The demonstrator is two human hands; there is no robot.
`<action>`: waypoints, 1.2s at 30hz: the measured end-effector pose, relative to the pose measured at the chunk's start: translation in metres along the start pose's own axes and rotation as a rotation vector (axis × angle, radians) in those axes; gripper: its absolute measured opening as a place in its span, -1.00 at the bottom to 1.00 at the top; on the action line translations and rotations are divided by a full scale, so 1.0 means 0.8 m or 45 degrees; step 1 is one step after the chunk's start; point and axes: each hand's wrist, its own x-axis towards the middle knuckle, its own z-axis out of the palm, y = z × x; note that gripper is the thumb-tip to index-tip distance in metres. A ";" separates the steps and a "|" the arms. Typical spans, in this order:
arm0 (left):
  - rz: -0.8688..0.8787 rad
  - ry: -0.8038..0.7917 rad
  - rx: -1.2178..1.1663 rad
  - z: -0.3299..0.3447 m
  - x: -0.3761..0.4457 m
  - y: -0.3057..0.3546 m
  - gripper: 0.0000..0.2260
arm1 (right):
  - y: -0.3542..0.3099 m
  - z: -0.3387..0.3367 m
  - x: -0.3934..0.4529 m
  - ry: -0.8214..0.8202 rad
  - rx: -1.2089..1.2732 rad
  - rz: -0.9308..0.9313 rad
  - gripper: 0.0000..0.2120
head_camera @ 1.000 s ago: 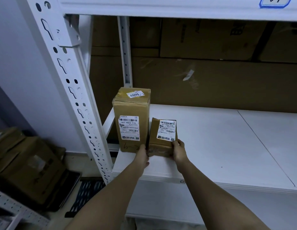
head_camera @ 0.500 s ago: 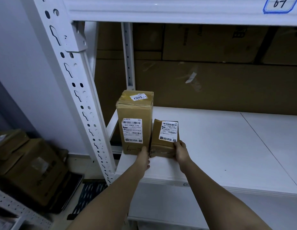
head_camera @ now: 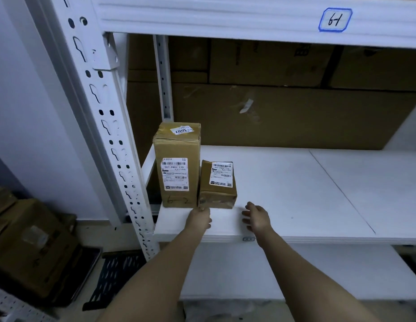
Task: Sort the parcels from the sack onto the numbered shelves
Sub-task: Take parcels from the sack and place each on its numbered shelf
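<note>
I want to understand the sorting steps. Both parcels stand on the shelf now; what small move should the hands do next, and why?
Probably draw both hands back toward the sack. The small parcel stands beside the tall parcel on the shelf; the right hand is open and clear, and the left hand holds nothing.

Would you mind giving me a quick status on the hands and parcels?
Left hand open, right hand open. Small parcel on shelf, beside tall parcel. Nothing in the way.
</note>
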 end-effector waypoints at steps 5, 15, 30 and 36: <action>0.023 -0.079 0.171 0.054 -0.033 -0.009 -0.87 | 0.013 -0.037 -0.037 -0.063 -0.036 -0.009 -0.80; 0.157 -0.101 0.335 0.229 -0.117 -0.042 -0.80 | 0.044 -0.241 -0.072 -0.035 -0.038 -0.084 -0.85; 0.193 -0.518 0.662 0.601 -0.278 -0.117 -0.82 | 0.140 -0.642 -0.104 0.358 0.003 0.100 -0.84; 0.246 -0.711 0.842 0.757 -0.300 -0.133 -0.76 | 0.171 -0.776 -0.084 0.525 0.152 0.170 -0.87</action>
